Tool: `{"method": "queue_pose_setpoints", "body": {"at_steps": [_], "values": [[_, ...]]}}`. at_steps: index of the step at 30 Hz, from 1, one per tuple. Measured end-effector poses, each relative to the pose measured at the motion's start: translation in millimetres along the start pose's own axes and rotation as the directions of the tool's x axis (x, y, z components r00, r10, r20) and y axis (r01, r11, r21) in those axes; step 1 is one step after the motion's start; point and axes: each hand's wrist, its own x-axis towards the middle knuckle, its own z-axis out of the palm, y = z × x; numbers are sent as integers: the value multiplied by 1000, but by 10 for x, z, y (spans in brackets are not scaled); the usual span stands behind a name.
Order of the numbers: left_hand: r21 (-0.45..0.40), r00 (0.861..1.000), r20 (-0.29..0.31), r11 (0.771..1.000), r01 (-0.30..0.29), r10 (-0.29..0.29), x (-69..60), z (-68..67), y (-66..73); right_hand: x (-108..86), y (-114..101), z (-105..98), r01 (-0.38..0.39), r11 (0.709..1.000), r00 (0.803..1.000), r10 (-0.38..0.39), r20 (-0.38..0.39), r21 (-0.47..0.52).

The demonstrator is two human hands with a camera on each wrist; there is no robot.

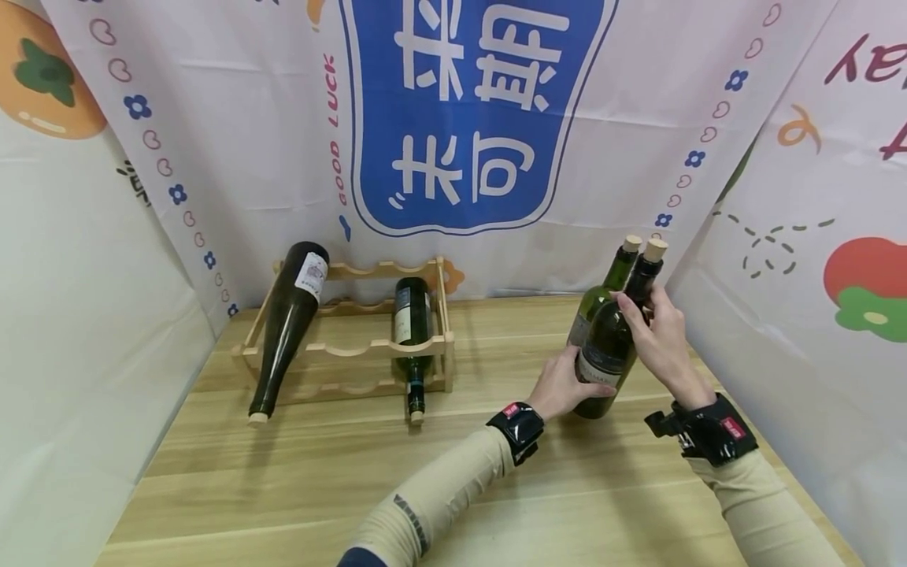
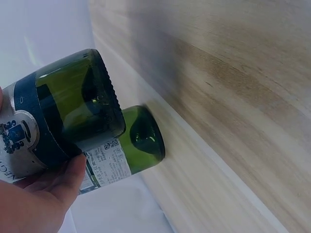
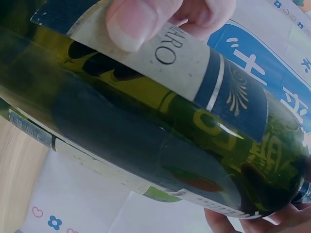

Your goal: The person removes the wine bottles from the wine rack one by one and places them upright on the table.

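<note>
A dark green wine bottle (image 1: 611, 331) with a cork is between my hands at the table's right side, tilted slightly. My left hand (image 1: 560, 386) grips its lower body, thumb across the label. My right hand (image 1: 659, 339) holds it around the shoulder and neck, below the cork. In the left wrist view the bottle's base (image 2: 109, 92) appears raised off the wood. Just behind stands a second, lighter green corked bottle (image 1: 627, 264), partly hidden by the first. Its base (image 2: 148, 133) meets the table in the left wrist view.
A wooden wine rack (image 1: 448, 354) stands at the back left. A long dark bottle (image 1: 283, 339) lies tilted on its left end, and a shorter bottle (image 1: 412, 331) lies on its right side, corks toward me. Printed cloth walls (image 1: 269, 157) enclose the wooden table (image 1: 319, 480).
</note>
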Motion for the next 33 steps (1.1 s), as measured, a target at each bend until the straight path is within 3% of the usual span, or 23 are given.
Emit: {"method": "queue_pose_setpoints", "body": {"at_steps": [20, 33], "values": [[32, 999, 29, 999, 18, -19, 38, 137, 44, -58, 74, -88, 33, 999, 999, -34, -26, -37], [23, 999, 39, 1000, 12, -13, 50, 222, 3, -112, 157, -94, 25, 999, 1000, -25, 7, -27]]}}
